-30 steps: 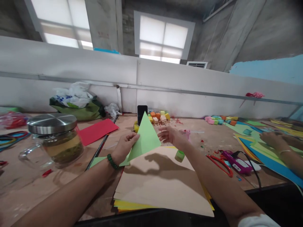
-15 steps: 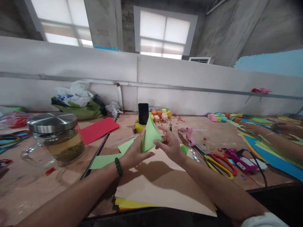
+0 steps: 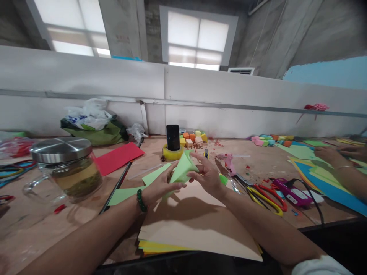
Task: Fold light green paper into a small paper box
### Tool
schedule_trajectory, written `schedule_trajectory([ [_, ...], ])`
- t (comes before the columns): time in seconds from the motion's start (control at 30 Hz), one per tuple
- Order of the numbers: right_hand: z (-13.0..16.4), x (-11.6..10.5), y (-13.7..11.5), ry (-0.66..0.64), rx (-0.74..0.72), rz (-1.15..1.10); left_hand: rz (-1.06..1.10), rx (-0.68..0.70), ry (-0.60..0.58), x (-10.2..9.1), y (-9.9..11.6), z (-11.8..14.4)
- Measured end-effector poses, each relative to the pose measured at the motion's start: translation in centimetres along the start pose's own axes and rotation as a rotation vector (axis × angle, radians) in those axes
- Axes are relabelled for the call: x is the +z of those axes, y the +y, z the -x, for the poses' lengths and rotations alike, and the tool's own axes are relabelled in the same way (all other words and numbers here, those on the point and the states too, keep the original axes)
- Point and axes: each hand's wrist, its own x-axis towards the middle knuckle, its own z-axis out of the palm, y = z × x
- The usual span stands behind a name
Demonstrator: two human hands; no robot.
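A light green sheet of paper (image 3: 183, 168), curled into a cone-like shape, is held up between my two hands. My left hand (image 3: 160, 185), with a green bead bracelet at the wrist, grips its left side; some of those fingers are behind the paper. On the right edge, my right hand (image 3: 208, 175) pinches the paper between thumb and fingers. Below both hands lies a stack of paper with a tan sheet (image 3: 200, 225) on top and yellow edges showing. Flat green pieces (image 3: 126, 194) rest beside my left hand.
A lidded glass mug (image 3: 76, 175) and red paper (image 3: 119, 157) stand left. A phone (image 3: 172, 137) leans in a yellow tape roll (image 3: 172, 153). Right are a pink glue gun (image 3: 229, 164), scissors (image 3: 268, 198), a purple device (image 3: 292, 193) and a co-worker's hand (image 3: 329, 156).
The green paper has gone from a tall, pointed form to a lower, more tightly rolled one leaning right. The co-worker's hand at the right has shifted further right.
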Motion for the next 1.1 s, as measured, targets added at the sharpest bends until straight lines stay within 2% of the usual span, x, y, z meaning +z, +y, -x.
schedule_trajectory([
  [0.07, 0.0, -0.2, 0.0, 0.005, -0.03, 0.04, 0.089, -0.084, 0.077, -0.3, -0.2, -0.2],
  [0.13, 0.0, -0.5, 0.2, 0.022, -0.066, 0.113, 0.184, -0.11, 0.201, -0.8, -0.3, -0.4],
  [0.23, -0.3, -1.2, 0.9, 0.061, -0.116, 0.27, 0.258, -0.03, 0.339, -1.6, -0.3, -1.0],
  [0.33, -0.9, -1.8, 1.6, 0.072, -0.136, 0.487, 0.256, 0.05, 0.386, -2.1, -0.2, -1.4],
  [0.4, -1.2, -1.9, 1.7, 0.11, -0.231, 0.698, 0.251, 0.1, 0.423, -2.0, -0.2, -1.6],
  [0.47, -1.1, -1.6, 1.4, 0.132, -0.414, 0.936, 0.233, 0.134, 0.449, -1.6, -0.4, -1.6],
  [0.57, -0.4, -0.7, 0.9, 0.016, -0.69, 1.198, 0.174, 0.162, 0.421, -0.8, -0.6, -1.4],
  [0.63, 0.2, -0.2, 0.6, -0.041, -0.783, 1.272, 0.118, 0.178, 0.372, -0.2, -0.6, -1.2],
  [0.83, 0.9, 0.2, -0.3, 0.136, -0.906, 1.386, -0.033, 0.199, 0.294, 0.4, -0.6, -0.9],
  [0.93, 0.9, 0.2, -0.6, 0.048, -0.963, 1.386, -0.024, 0.191, 0.313, 0.6, -0.7, -0.8],
  [1.03, 0.5, -0.2, -0.4, 0.012, -0.901, 1.397, 0.028, 0.149, 0.314, 0.9, -0.5, -0.6],
  [1.1, 0.2, -0.7, -0.3, 0.014, -0.895, 1.376, 0.07, 0.123, 0.262, 0.8, -0.2, -0.5],
])
